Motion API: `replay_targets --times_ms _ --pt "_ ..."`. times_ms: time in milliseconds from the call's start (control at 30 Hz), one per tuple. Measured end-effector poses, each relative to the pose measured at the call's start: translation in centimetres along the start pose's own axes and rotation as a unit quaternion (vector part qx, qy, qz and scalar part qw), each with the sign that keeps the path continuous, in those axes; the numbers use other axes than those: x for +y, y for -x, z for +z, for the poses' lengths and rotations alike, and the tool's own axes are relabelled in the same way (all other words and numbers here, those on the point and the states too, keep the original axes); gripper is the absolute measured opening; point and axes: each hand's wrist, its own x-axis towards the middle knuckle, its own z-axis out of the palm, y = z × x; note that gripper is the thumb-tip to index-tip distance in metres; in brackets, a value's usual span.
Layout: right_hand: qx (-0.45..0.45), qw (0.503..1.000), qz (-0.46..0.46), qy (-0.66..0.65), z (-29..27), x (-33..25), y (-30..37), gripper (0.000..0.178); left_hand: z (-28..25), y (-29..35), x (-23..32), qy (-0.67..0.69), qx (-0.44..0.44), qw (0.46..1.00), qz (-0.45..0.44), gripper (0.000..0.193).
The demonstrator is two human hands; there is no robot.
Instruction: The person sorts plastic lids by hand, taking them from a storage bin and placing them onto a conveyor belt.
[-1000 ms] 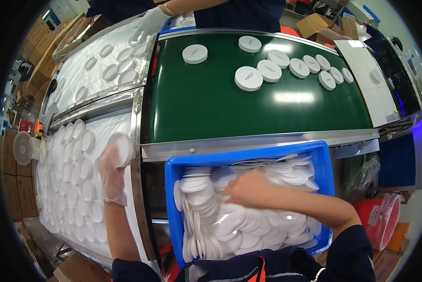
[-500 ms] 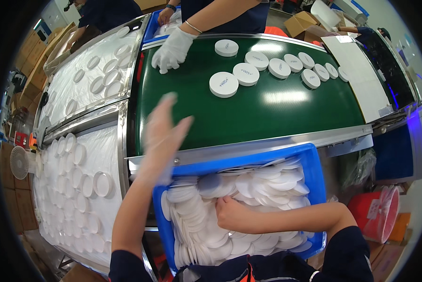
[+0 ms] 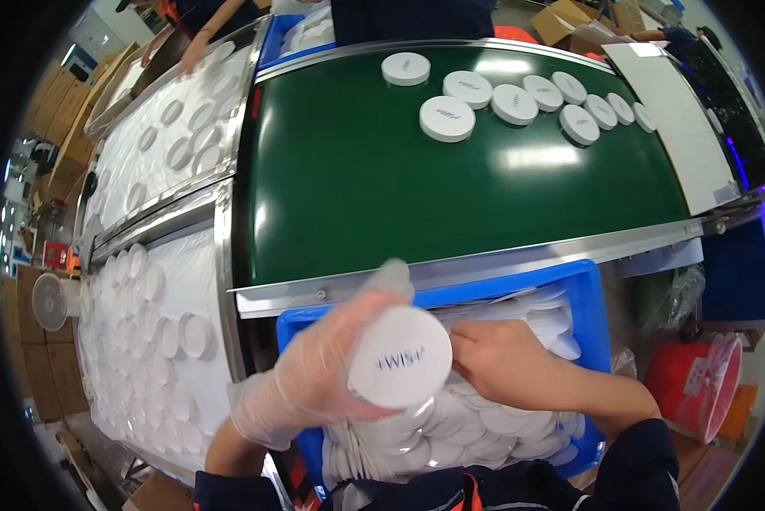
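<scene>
My left hand, in a clear plastic glove, grips a round white lid with blue print on its top face. The lid is tilted up over a blue bin full of thin white discs. Close against the lid's right edge is my bare right hand, its fingers pinched together. What those fingers hold, if anything, is hidden. Beyond the bin, several more printed white lids lie on a green conveyor belt, grouped toward its far right.
On the left, white trays of film-covered surface carry several open white lids. Metal rails border the belt. A person's hand is over the far left table. Right of the bin stands a red bucket.
My left hand has come back from above the belt and now holds a lid; the nearest lid on the belt is gone. My right hand has moved right. A co-worker's gloved hand has left the belt.
</scene>
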Motion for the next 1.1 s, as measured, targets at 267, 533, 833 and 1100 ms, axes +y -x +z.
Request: replay_targets --times_ms 267,533,833,1100 --pt "-0.087 0.994 0.0 -0.062 1.0 -1.8 0.3 0.01 0.7 3.5 1.9 0.063 -0.051 0.99 -0.116 0.088" --pt "-0.096 0.993 -0.018 -0.06 1.3 -1.8 0.3 0.011 1.1 4.5 2.0 0.064 -0.037 0.991 -0.114 0.087" --pt "-0.104 0.993 -0.019 -0.059 1.1 -1.7 0.2 0.011 1.5 4.8 1.5 0.056 -0.015 0.996 -0.065 0.089" --pt "-0.113 0.992 -0.017 -0.058 1.3 -1.6 0.2 0.01 2.1 4.9 1.1 0.052 -0.001 0.998 -0.042 0.089"
